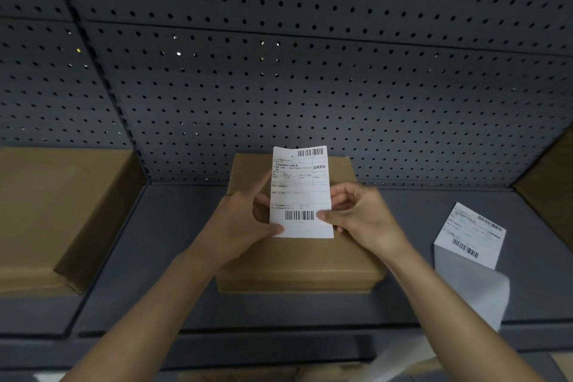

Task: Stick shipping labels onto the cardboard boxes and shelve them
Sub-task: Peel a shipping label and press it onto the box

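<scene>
A white shipping label (300, 192) with two barcodes is held upright above a brown cardboard box (297, 260) that lies flat on the grey shelf (173, 242). My left hand (245, 220) pinches the label's lower left edge. My right hand (359, 214) pinches its lower right side, thumb on the front next to the lower barcode. The label hides part of the box's top. A stack of more labels (471, 236) lies on the shelf to the right, with a strip of white backing paper (477, 291) hanging over the shelf's front edge.
A larger cardboard box (55, 211) fills the shelf bay on the left. Another brown box (552, 195) shows at the right edge. A grey perforated back panel (279, 71) rises behind the shelf. The shelf's front lip (248, 341) runs across below my forearms.
</scene>
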